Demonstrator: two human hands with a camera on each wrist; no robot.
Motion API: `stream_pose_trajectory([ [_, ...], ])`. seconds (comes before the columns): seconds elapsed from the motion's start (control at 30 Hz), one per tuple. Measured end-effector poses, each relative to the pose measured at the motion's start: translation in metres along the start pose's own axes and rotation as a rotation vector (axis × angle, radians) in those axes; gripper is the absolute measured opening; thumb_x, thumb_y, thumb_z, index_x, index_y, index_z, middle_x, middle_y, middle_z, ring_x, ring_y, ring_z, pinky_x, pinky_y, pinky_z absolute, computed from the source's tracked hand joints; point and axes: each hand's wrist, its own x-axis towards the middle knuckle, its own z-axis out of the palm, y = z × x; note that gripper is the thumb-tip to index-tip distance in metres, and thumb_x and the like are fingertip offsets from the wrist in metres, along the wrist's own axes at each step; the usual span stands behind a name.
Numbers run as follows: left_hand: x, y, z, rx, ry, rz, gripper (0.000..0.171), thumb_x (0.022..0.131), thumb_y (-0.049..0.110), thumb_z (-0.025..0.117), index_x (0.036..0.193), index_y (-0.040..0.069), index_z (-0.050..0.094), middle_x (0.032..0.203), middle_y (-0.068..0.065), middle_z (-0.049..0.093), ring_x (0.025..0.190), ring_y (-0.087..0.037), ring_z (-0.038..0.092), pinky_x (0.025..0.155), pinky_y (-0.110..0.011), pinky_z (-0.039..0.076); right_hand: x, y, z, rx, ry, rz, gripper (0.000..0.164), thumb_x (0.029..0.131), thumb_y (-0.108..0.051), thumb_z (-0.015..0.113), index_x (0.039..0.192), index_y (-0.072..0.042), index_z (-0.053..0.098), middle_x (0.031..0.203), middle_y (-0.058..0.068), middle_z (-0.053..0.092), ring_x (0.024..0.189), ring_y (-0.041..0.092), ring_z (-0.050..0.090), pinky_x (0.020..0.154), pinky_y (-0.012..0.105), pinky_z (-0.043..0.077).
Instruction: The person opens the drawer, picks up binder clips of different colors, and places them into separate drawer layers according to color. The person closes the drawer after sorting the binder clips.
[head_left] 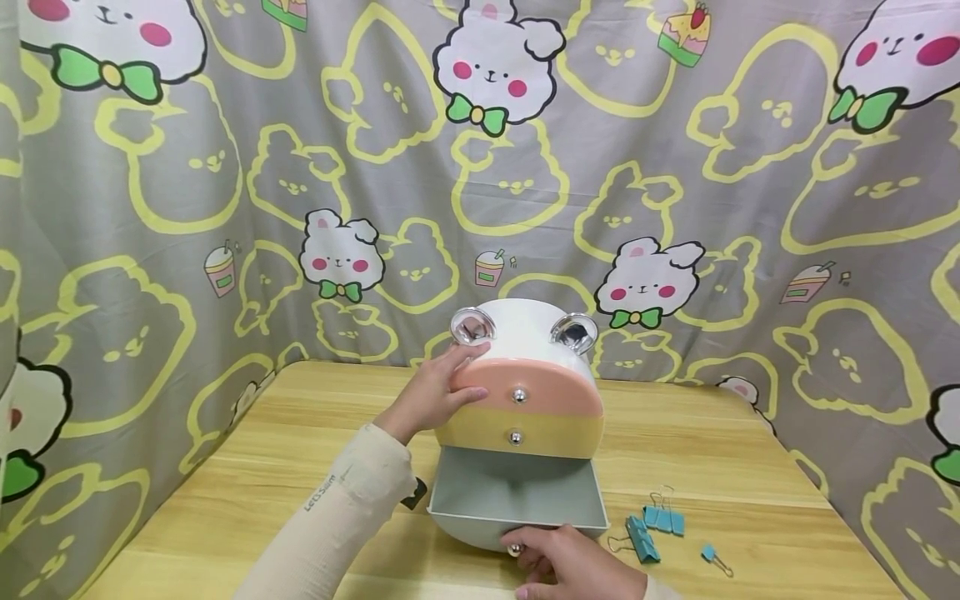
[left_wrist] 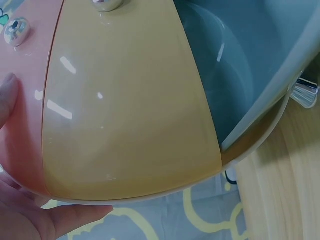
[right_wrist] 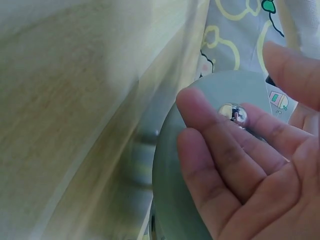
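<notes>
A small desktop drawer box (head_left: 558, 329) with a white top and two silver eye-like rounds stands on the table. Its pink upper drawer (head_left: 555, 382) and yellow middle drawer (head_left: 558, 433) are in; the grey-green bottom drawer (head_left: 465, 529) is pulled out toward me. My left hand (head_left: 431, 396) rests spread on the box's left side, its thumb on the pink front and a finger beside one eye. At the bottom drawer's silver knob (right_wrist: 233, 114), my right hand (head_left: 573, 562) holds it between its fingers, the thumb standing apart in the right wrist view.
Right of the drawer lie two teal binder clips, one nearer (head_left: 642, 539) and one farther (head_left: 664, 520), plus a smaller one (head_left: 708, 552). Behind my left sleeve, a black object (head_left: 414, 493) is partly hidden. A patterned curtain (head_left: 420, 175) surrounds the wooden table (head_left: 315, 417).
</notes>
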Motion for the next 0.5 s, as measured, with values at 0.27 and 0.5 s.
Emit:
stream_pose_trajectory([
  [0.27,0.000,0.000,0.000,0.003,-0.004,0.006,0.066,0.085,0.026,0.075,0.144,0.019,0.047,0.119,-0.008,0.059,0.095,-0.023,0.055,0.089,-0.045,0.046,-0.003,-0.007,-0.005,0.059,-0.002,-0.022,0.042,0.092,-0.015,0.068,0.129,0.000,0.056,0.108,0.005,0.067,0.090,0.004,0.064,0.071,0.021,0.053],
  [0.5,0.000,0.000,-0.001,0.008,-0.001,0.007,0.066,0.085,0.027,0.075,0.144,0.020,0.046,0.118,-0.008,0.060,0.096,-0.023,0.055,0.090,-0.045,0.046,-0.007,-0.016,-0.011,0.082,0.090,-0.008,0.032,0.093,-0.018,0.066,0.122,-0.004,0.062,0.100,0.004,0.071,0.086,0.003,0.065,0.069,0.023,0.053],
])
